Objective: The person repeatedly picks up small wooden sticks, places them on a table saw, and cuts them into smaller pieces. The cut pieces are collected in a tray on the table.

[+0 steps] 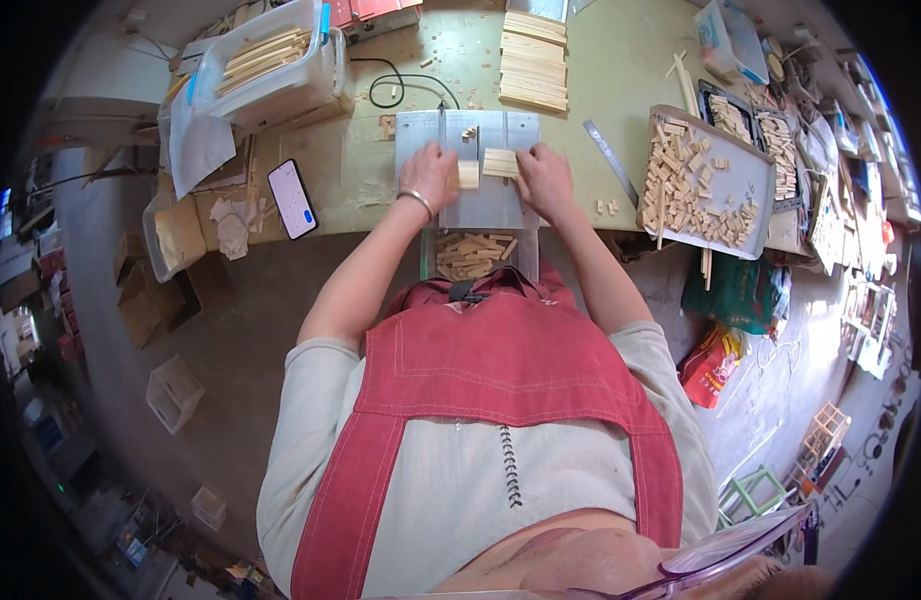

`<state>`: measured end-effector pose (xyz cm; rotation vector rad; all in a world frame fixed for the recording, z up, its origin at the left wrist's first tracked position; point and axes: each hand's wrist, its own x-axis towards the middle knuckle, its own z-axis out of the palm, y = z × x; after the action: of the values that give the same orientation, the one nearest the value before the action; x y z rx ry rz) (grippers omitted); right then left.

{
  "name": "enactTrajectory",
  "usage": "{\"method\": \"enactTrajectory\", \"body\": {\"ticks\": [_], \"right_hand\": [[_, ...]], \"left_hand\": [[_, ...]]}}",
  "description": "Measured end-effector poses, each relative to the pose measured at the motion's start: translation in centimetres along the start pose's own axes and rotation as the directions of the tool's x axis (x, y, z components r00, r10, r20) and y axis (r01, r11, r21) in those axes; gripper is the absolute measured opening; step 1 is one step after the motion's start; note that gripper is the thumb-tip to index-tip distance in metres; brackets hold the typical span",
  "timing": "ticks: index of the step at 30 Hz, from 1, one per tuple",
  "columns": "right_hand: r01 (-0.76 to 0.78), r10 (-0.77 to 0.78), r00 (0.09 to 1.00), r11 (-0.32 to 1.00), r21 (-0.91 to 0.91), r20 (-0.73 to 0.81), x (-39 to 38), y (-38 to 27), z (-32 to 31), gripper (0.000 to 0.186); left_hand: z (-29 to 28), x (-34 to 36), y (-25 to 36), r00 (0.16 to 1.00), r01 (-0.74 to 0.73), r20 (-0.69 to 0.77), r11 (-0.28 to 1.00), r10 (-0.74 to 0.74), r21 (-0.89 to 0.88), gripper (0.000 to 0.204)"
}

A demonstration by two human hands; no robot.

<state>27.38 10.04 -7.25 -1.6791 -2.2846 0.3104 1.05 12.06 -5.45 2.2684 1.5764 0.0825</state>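
From my end I see a green worktop [605, 105], grey floor [270, 310], metal plate [490, 207] at the worktop's near edge. Pale wood block [468, 174], pale lined wood strips [500, 163], both over the plate, apart. Left hand [430, 178]: curled fingers pinching the block's left end. Right hand [545, 180]: pinching the strips' right end.

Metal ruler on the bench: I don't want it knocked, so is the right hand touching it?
Apart. The head view shows a strip of green tabletop between the right hand and the metal ruler.
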Motion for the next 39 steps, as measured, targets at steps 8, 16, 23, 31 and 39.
{"method": "enactTrajectory", "body": {"ticks": [8, 16, 23, 31, 39], "right_hand": [[0.048, -0.05, 0.999, 0.996, 0.081, 0.022, -6.3, -4.7, 1.1, 0.042], [0.095, -0.08, 0.993, 0.976, 0.193, -0.087, -6.0, -6.6, 2.8, 0.047], [0.076, -0.083, 0.996, 0.966, 0.248, 0.019, -5.1, -4.9, 1.9, 0.046], [0.07, -0.074, 0.997, 0.969, 0.237, 0.011, -2.4, -3.5, 2.6, 0.05], [0.068, -0.073, 0.997, 0.977, 0.2, 0.019, -0.1, -2.7, 2.3, 0.052]], "left_hand": [[-0.3, -6.8, 1.9, 0.993, -0.116, -0.02, 0.988, 0.115, -0.097, 0.046], [1.8, -5.8, 1.4, 0.994, -0.091, -0.071, 0.995, 0.088, -0.04, 0.046], [1.5, -5.1, 1.5, 0.996, -0.074, -0.057, 0.996, 0.071, -0.047, 0.048], [0.8, -2.2, 0.9, 0.998, -0.033, -0.055, 0.997, 0.029, -0.07, 0.046], [0.1, 0.4, 0.3, 0.999, -0.027, -0.031, 0.998, 0.025, -0.054, 0.046]]}}
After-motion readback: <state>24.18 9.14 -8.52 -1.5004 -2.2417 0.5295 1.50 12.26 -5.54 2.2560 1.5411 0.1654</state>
